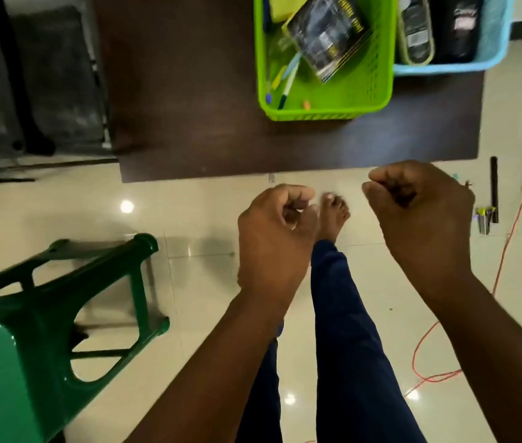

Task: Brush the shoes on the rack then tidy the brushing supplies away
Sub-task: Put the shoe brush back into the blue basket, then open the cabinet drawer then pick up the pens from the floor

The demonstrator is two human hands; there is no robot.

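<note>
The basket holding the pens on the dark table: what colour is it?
Bright lime green basket, seen in the head view, the only one.

Free room: bare tile floor (208, 212) between me and the dark table (189, 123), and the table's bare left half. Obstacles: far right, my way is blocked by a green basket (378, 91) touching a blue basket (493, 55); near left, a green stool (45, 314); right, an orange cable (506, 251) on the floor, with small tools (486, 219) beside it.
</note>
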